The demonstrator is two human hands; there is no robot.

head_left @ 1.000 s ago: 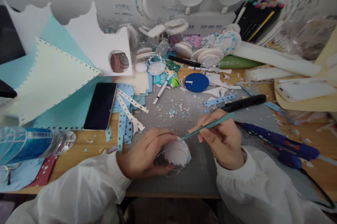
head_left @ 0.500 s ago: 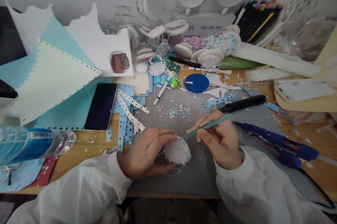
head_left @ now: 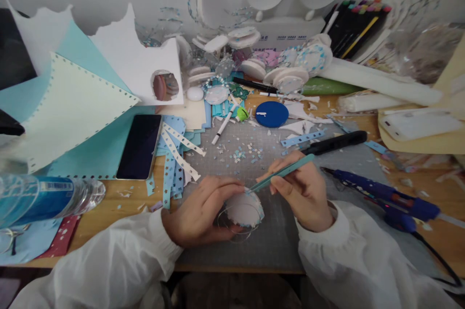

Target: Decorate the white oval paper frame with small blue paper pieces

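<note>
The cutting mat [head_left: 276, 243] is grey, faintly gridded. Above it, the tweezers [head_left: 288, 171] are teal and the disc [head_left: 242, 209] white, its rim flecked blue. At its left edge, star-patterned paper strips [head_left: 167, 185] are pale blue and white; at its right, the glue gun [head_left: 381, 187] is deep blue.

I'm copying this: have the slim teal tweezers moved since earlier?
Yes: the tweezers shifted left at the back, away from the blue plastic glue gun.

Left hand [head_left: 205, 212] holds white disc [head_left: 245, 211]; right hand [head_left: 302, 195] holds teal tweezers [head_left: 295, 165].
</note>
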